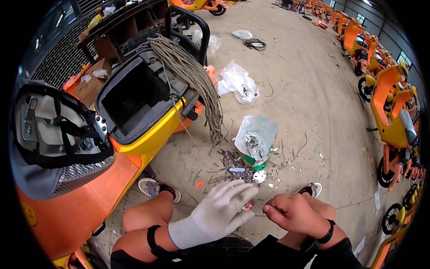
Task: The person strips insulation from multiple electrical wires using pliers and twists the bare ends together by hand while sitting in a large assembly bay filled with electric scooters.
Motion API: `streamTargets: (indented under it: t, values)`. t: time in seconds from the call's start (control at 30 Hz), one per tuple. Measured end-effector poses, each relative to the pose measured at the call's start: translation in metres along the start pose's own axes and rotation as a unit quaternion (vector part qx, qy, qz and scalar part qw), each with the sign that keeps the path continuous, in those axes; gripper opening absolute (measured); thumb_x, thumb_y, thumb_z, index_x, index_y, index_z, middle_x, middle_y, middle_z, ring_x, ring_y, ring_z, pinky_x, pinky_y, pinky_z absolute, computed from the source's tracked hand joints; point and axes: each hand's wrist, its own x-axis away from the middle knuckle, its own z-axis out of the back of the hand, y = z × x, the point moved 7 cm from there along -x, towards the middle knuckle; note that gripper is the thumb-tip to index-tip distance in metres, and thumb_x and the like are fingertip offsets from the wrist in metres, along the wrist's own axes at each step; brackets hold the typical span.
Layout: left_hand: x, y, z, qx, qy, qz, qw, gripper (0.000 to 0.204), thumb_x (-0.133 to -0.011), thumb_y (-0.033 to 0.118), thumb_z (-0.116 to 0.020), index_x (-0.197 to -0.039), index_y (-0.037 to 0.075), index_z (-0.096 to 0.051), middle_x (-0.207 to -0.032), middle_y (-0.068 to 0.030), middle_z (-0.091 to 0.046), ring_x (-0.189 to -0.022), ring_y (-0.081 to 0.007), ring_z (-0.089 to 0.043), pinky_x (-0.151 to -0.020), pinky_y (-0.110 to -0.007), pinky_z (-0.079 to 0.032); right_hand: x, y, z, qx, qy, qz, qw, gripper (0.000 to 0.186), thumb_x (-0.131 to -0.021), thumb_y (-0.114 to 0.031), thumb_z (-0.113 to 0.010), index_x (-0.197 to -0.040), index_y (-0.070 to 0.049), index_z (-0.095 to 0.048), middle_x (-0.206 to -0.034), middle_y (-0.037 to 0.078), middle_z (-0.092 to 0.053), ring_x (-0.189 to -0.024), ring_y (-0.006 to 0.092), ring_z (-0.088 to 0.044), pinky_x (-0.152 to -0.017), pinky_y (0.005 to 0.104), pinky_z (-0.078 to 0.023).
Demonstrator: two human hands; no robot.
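My left hand [219, 210], in a white knit glove, is held palm down with its fingers stretched out, and nothing shows in it. Close to its right, my bare right hand [295, 213] is curled into a fist with thumb and forefinger pressed together. Whatever it may hold is hidden. Below both hands, on the floor, lies a heap of dark cable scraps [230, 163] with small white and red bits. A clear plastic bag [255, 139] with a green lower part stands open at the heap's far side.
To the left is an orange and yellow scooter [154, 141] with its storage box uncovered and its grey seat [62, 179] tipped over. A hank of greenish-grey cord [188, 74] hangs over its rear. More plastic bags [239, 83] lie beyond. Rows of scooters [389, 112] line the right.
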Motion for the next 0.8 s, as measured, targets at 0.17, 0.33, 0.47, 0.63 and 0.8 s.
streamTargets:
  t: [0.17, 0.33, 0.47, 0.63, 0.8]
  values:
    - [0.011, -0.005, -0.032, 0.122, -0.111, 0.081, 0.983, 0.040, -0.098, 0.026, -0.056, -0.130, 0.002, -0.055, -0.109, -0.0167, -0.067, -0.103, -0.0344, -0.065, -0.088, -0.043, -0.050, -0.003, -0.004, -0.014, -0.053, -0.017, 0.072, 0.996, 0.026, -0.093, -0.017, -0.067, -0.075, -0.001, -0.057, -0.065, 0.012, -0.052, -0.056, 0.0322, -0.054, -0.052, 0.0412, -0.045]
    - [0.015, -0.003, -0.029, 0.154, -0.131, 0.110, 0.973, 0.032, -0.102, 0.028, -0.050, -0.122, 0.005, -0.059, -0.100, -0.0185, -0.068, -0.097, -0.0379, -0.066, -0.081, -0.044, -0.052, -0.002, -0.001, -0.012, -0.069, -0.017, 0.076, 0.995, 0.021, -0.096, -0.019, -0.064, -0.085, -0.001, -0.063, -0.067, 0.012, -0.055, -0.061, 0.0321, -0.058, -0.057, 0.0396, -0.048]
    - [0.017, -0.003, -0.022, 0.217, -0.150, 0.164, 0.950, 0.028, -0.102, 0.026, -0.049, -0.115, 0.002, -0.058, -0.101, -0.0185, -0.068, -0.094, -0.0361, -0.067, -0.079, -0.042, -0.052, -0.002, -0.004, -0.008, -0.095, -0.010, 0.063, 0.993, 0.022, -0.101, -0.018, -0.056, -0.102, -0.001, -0.070, -0.075, 0.009, -0.066, -0.065, 0.0212, -0.064, -0.062, 0.0307, -0.052]
    - [0.020, -0.006, -0.017, 0.159, -0.142, 0.160, 0.964, 0.028, -0.102, 0.028, -0.048, -0.110, 0.005, -0.061, -0.096, -0.0158, -0.069, -0.090, -0.0342, -0.068, -0.076, -0.041, -0.053, -0.001, -0.008, -0.006, -0.253, -0.017, 0.010, 0.967, 0.027, -0.103, -0.019, -0.054, -0.117, -0.002, -0.069, -0.085, 0.011, -0.071, -0.074, 0.0199, -0.068, -0.075, 0.0322, -0.056]
    - [0.015, -0.006, 0.003, 0.049, -0.044, 0.103, 0.993, 0.019, -0.097, 0.023, -0.055, -0.103, 0.008, -0.065, -0.087, -0.0136, -0.067, -0.079, -0.0348, -0.067, -0.067, -0.042, -0.054, 0.007, -0.004, -0.010, -0.270, -0.072, 0.059, 0.958, 0.030, -0.104, -0.017, -0.052, -0.123, 0.002, -0.065, -0.105, 0.015, -0.073, -0.094, 0.0212, -0.071, -0.089, 0.0326, -0.054]
